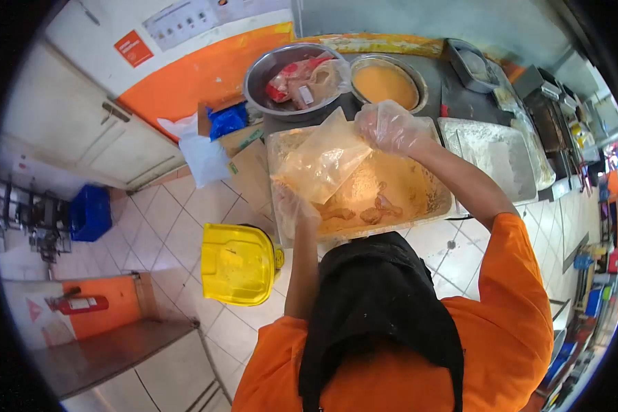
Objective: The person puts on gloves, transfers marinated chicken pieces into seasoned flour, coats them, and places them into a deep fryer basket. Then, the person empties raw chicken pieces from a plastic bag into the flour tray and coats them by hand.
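Observation:
Both hands wear clear plastic gloves. My right hand (391, 128) is closed on the upper right edge of a clear plastic bag (328, 154). My left hand (296, 209) is closed at the bag's lower left end, its fingers partly hidden by the glove and bag. The bag is stretched between them, above a large rectangular tray (449, 206) coated in orange batter or marinade. Several raw chicken pieces (372, 214) lie in the near part of the tray. What the bag contains, if anything, I cannot make out.
Behind the tray stand a steel bowl (253, 93) with bagged meat and a pot of orange liquid (384, 84). To the right is a tray of white flour (496, 154). A yellow lidded bin (237, 264) stands on the floor at left, near a cardboard box (253, 175).

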Demonstrator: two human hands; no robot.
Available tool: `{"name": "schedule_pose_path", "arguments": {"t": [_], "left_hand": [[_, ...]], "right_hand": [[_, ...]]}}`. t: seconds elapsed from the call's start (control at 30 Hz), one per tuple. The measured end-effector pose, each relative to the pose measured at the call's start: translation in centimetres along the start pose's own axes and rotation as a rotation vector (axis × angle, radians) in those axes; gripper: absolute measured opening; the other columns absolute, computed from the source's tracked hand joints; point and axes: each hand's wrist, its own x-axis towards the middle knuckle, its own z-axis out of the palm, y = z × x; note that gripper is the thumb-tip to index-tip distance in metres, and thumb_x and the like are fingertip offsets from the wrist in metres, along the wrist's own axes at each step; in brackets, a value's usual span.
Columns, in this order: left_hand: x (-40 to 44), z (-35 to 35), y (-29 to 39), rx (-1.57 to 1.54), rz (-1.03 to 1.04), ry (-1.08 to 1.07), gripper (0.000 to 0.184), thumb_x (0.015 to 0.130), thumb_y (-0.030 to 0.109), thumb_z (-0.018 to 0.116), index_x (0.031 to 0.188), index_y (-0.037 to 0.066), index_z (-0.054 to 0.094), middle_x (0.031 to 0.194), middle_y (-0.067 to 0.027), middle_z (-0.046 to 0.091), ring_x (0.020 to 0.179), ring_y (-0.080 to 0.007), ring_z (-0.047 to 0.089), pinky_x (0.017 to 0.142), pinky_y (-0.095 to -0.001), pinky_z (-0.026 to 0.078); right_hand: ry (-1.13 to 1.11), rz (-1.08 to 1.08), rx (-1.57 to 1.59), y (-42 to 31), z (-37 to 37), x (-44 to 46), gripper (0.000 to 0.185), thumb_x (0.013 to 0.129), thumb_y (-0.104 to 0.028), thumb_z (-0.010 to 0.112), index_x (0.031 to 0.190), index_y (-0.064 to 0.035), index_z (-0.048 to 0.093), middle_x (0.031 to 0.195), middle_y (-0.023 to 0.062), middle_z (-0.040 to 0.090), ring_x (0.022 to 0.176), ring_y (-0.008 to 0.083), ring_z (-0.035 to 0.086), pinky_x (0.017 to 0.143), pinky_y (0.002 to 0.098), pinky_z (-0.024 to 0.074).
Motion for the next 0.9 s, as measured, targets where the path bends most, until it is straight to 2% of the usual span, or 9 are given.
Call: {"name": "schedule_pose_path", "arguments": {"t": [0.07,0.1,0.17,0.3,0.4,0.63,0.73,0.83,0.9], "left_hand": [[-0.1,0.0,-0.8,0.496,0.328,0.149,0.049,0.099,0.034,0.044,0.135,0.002,0.047,0.133,-0.0166,0.054,0.120,-0.0294,0.054,0.101,-0.0365,0.044],[2.1,0.7,-5.8,0.624,0.686,0.275,0.052,0.098,0.036,0.046,0.136,0.001,0.046,0.133,-0.0169,0.054,0.116,-0.0319,0.055,0.100,-0.0389,0.045],[7.5,3.6,-14.3,0.457,0.754,0.246,0.054,0.097,0.035,0.046,0.139,0.001,0.043,0.136,-0.0164,0.052,0.117,-0.0330,0.055,0.100,-0.0415,0.044],[7.7,5.3,-11.9,-0.259,0.221,-0.039,0.051,0.098,0.033,0.044,0.138,0.002,0.044,0.137,-0.0163,0.051,0.120,-0.0313,0.052,0.102,-0.0403,0.042],[7.3,5.2,-10.4,-0.585,-0.009,-0.170,0.050,0.098,0.032,0.042,0.137,0.002,0.045,0.139,-0.0162,0.050,0.122,-0.0301,0.051,0.103,-0.0394,0.040],[4.8,4.1,-9.9,-0.858,-0.382,-0.313,0.047,0.098,0.029,0.039,0.136,0.003,0.047,0.141,-0.0160,0.048,0.127,-0.0272,0.046,0.106,-0.0373,0.036],[3.0,4.9,-8.8,-0.910,-0.552,-0.367,0.046,0.098,0.027,0.037,0.135,0.003,0.048,0.142,-0.0159,0.047,0.129,-0.0259,0.044,0.107,-0.0364,0.035],[1.0,6.7,-6.2,-0.807,-0.595,-0.471,0.045,0.098,0.026,0.035,0.135,0.003,0.049,0.144,-0.0158,0.046,0.131,-0.0247,0.043,0.109,-0.0355,0.033],[-0.7,6.7,-3.3,-0.217,-0.154,-0.600,0.047,0.099,0.030,0.038,0.135,0.002,0.048,0.143,-0.0147,0.047,0.130,-0.0261,0.043,0.110,-0.0363,0.032]], "right_hand": [[-0.040,-0.012,-0.002,-0.4,-0.1,0.8,0.016,0.084,-0.016,0.055,0.074,-0.0073,0.065,0.083,0.0101,0.068,0.077,0.0294,0.067,0.066,0.0413,0.0537],[-0.058,-0.068,-0.025,-0.1,0.3,1.2,0.017,0.085,-0.016,0.055,0.075,-0.0075,0.065,0.083,0.0103,0.068,0.076,0.0294,0.067,0.066,0.0415,0.0538],[-0.084,-0.138,-0.040,-0.8,0.4,2.0,0.015,0.085,-0.015,0.055,0.078,-0.0090,0.066,0.086,0.0100,0.068,0.079,0.0290,0.067,0.068,0.0412,0.0535],[-0.178,-0.107,-0.084,-3.0,-1.6,3.8,0.015,0.086,-0.015,0.053,0.086,-0.0112,0.068,0.090,0.0101,0.067,0.086,0.0280,0.066,0.072,0.0400,0.0531],[-0.161,-0.155,-0.090,-4.1,-0.8,5.4,0.016,0.086,-0.015,0.053,0.087,-0.0117,0.069,0.090,0.0108,0.067,0.087,0.0279,0.067,0.073,0.0401,0.0536],[-0.354,-0.260,-0.148,-7.1,-2.6,9.7,0.019,0.087,-0.017,0.053,0.093,-0.0090,0.069,0.092,0.0092,0.069,0.089,0.0278,0.069,0.077,0.0387,0.0551],[-0.092,-0.073,0.097,-7.5,1.5,10.9,0.015,0.082,-0.021,0.058,0.082,-0.0178,0.072,0.082,0.0069,0.072,0.083,0.0254,0.071,0.072,0.0416,0.0555],[-0.109,-0.167,0.008,-7.1,10.3,15.1,0.012,0.079,-0.021,0.061,0.082,-0.0187,0.072,0.082,0.0066,0.072,0.080,0.0253,0.072,0.067,0.0421,0.0558],[-0.165,-0.268,-0.123,-8.6,8.8,15.5,0.011,0.079,-0.021,0.061,0.085,-0.0169,0.070,0.086,0.0061,0.072,0.076,0.0263,0.071,0.060,0.0423,0.0554]]}}
